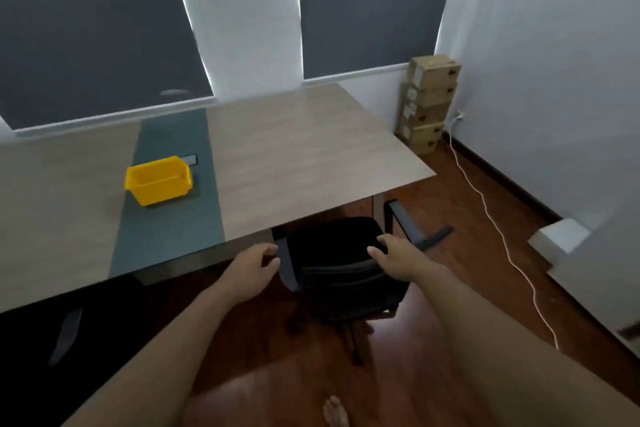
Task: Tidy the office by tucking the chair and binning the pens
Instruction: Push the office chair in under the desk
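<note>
Both hands on the chair: my left hand (254,263) curls around the left edge of the backrest, my right hand (394,255) lies on its top, fingers loosely bent, not clearly clamped. Pale wood-grain desk (311,156) ahead; the black fabric office chair (332,253) sits at its near edge, seat partly under. Looks like it rolls easily; pushing from the backrest sides seems best. Yellow plastic bin (157,180) sits on the desk's grey strip. Castors lost in shadow, no pens visible.
</note>
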Motion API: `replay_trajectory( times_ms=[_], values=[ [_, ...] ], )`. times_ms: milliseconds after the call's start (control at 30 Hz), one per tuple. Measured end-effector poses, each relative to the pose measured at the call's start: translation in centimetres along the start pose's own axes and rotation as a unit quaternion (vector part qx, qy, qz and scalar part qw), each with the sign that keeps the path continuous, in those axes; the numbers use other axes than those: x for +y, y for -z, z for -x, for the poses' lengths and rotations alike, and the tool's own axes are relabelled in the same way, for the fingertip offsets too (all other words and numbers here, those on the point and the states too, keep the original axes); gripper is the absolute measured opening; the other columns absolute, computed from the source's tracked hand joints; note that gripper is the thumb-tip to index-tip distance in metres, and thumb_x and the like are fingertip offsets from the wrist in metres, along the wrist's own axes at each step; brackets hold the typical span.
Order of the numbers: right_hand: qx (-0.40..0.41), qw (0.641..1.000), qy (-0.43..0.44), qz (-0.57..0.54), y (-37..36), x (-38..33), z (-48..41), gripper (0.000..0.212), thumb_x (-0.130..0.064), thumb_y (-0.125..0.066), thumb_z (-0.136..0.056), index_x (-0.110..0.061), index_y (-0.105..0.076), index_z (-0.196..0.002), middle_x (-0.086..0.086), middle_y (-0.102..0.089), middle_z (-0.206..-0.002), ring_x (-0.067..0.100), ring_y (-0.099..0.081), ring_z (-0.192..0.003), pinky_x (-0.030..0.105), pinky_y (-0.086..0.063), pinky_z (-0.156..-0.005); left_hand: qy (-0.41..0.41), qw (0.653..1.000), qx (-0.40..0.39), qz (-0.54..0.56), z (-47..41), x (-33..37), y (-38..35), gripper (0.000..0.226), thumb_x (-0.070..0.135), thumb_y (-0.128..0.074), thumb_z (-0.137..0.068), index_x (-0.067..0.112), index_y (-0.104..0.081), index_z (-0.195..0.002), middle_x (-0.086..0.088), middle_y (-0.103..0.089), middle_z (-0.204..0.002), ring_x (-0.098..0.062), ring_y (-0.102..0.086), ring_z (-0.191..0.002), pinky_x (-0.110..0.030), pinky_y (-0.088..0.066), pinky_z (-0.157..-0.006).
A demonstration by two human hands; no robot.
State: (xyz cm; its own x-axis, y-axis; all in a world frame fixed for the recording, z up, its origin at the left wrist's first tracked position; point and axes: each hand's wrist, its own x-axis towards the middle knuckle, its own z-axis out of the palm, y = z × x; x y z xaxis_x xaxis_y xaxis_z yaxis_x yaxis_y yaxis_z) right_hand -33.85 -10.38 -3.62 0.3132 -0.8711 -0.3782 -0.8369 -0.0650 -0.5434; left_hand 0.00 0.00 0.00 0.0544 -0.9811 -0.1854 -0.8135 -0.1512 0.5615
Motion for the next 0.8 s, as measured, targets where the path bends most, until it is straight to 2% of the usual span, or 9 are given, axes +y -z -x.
replay_trajectory(
  times_ms=[133, 200, 267, 333, 433, 533, 600, 667, 800],
  values=[
    [-0.002, 0.999, -0.034, 0.017, 0.7, 3.8, -3.0, 0.067, -0.058, -0.041, -0.106, -0.014, -0.037, -0.157, 0.013, -0.040, -0.161, 0.036, -0.035, -0.151, 0.056, -0.036, -0.120, -0.031, 0.998, -0.046, 0.001, -2.9, 2.2, -6.4, 0.050, 0.042, -0.049, -0.111, 0.019, -0.049, -0.156, 0.001, -0.053, -0.156, -0.019, -0.050, -0.145, -0.031, -0.042, -0.118],
    [-0.004, 0.997, -0.053, 0.048, 0.8, 5.9, -4.8, 0.065, -0.062, -0.038, -0.104, -0.015, -0.048, -0.147, 0.016, -0.052, -0.146, 0.038, -0.048, -0.137, 0.058, -0.040, -0.116, -0.045, 0.998, -0.035, 0.001, -5.1, 3.1, -9.2, 0.049, 0.046, -0.048, -0.111, 0.020, -0.052, -0.153, 0.003, -0.056, -0.150, -0.016, -0.054, -0.140, -0.030, -0.044, -0.117],
    [-0.008, 0.995, -0.050, 0.082, 1.2, 7.6, -6.4, 0.058, -0.059, -0.039, -0.105, -0.014, -0.055, -0.138, 0.016, -0.058, -0.135, 0.039, -0.053, -0.128, 0.060, -0.041, -0.113, -0.052, 0.998, -0.026, 0.001, -7.7, 4.2, -11.5, 0.047, 0.050, -0.045, -0.111, 0.024, -0.056, -0.148, 0.007, -0.059, -0.143, -0.013, -0.056, -0.134, -0.034, -0.043, -0.119],
    [-0.016, 0.995, -0.041, 0.095, 1.6, 9.2, -8.2, 0.050, -0.053, -0.037, -0.108, -0.015, -0.060, -0.129, 0.014, -0.061, -0.133, 0.039, -0.048, -0.138, 0.063, -0.030, -0.121, -0.053, 0.998, -0.041, 0.003, -10.1, 5.4, -13.4, 0.045, 0.052, -0.040, -0.111, 0.026, -0.060, -0.143, 0.009, -0.062, -0.136, -0.011, -0.058, -0.127, -0.037, -0.042, -0.120],
    [-0.047, 0.989, -0.043, 0.132, 1.8, 11.1, -10.1, 0.051, -0.051, -0.029, -0.110, -0.020, -0.067, -0.119, 0.008, -0.065, -0.134, 0.034, -0.036, -0.151, 0.059, -0.011, -0.128, -0.021, 0.994, -0.108, 0.000, -12.7, 6.6, -15.7, 0.051, 0.059, -0.030, -0.111, 0.028, -0.066, -0.129, 0.007, -0.065, -0.122, -0.015, -0.064, -0.113, -0.040, -0.052, -0.103],
    [-0.057, 0.981, -0.041, 0.178, 1.7, 12.3, -11.3, 0.054, -0.053, -0.023, -0.109, -0.027, -0.070, -0.118, 0.000, -0.067, -0.133, 0.025, -0.043, -0.145, 0.053, -0.007, -0.129, 0.012, 0.989, -0.128, -0.069, -14.4, 7.2, -17.5, 0.067, 0.070, -0.017, -0.106, 0.027, -0.069, -0.103, 0.003, -0.066, -0.100, -0.019, -0.067, -0.089, -0.046, -0.058, -0.085],
    [-0.043, 0.980, -0.029, 0.194, 1.8, 12.3, -11.6, 0.055, -0.054, -0.020, -0.108, -0.030, -0.069, -0.114, -0.005, -0.069, -0.125, 0.020, -0.053, -0.135, 0.054, -0.011, -0.127, 0.022, 0.988, -0.108, -0.104, -15.0, 7.4, -18.2, 0.069, 0.072, -0.016, -0.103, 0.030, -0.072, -0.105, 0.006, -0.068, -0.101, -0.019, -0.068, -0.089, -0.043, -0.058, -0.082],
    [-0.020, 0.973, -0.015, 0.230, 1.8, 12.1, -11.9, 0.055, -0.053, -0.018, -0.107, -0.029, -0.068, -0.113, -0.006, -0.069, -0.121, 0.018, -0.060, -0.121, 0.056, -0.023, -0.119, 0.029, 0.988, -0.082, -0.125, -15.3, 7.5, -18.5, 0.067, 0.070, -0.017, -0.102, 0.033, -0.073, -0.109, 0.009, -0.069, -0.102, -0.017, -0.069, -0.090, -0.041, -0.057, -0.080],
    [0.014, 0.958, 0.025, 0.286, 2.1, 12.1, -13.4, 0.055, -0.055, -0.020, -0.102, -0.031, -0.069, -0.110, -0.007, -0.072, -0.113, 0.018, -0.063, -0.104, 0.050, -0.037, -0.100, 0.045, 0.988, -0.050, -0.140, -15.9, 7.4, -18.6, 0.062, 0.067, -0.022, -0.101, 0.034, -0.074, -0.106, 0.012, -0.069, -0.099, -0.014, -0.068, -0.087, -0.040, -0.056, -0.078]
  ],
)
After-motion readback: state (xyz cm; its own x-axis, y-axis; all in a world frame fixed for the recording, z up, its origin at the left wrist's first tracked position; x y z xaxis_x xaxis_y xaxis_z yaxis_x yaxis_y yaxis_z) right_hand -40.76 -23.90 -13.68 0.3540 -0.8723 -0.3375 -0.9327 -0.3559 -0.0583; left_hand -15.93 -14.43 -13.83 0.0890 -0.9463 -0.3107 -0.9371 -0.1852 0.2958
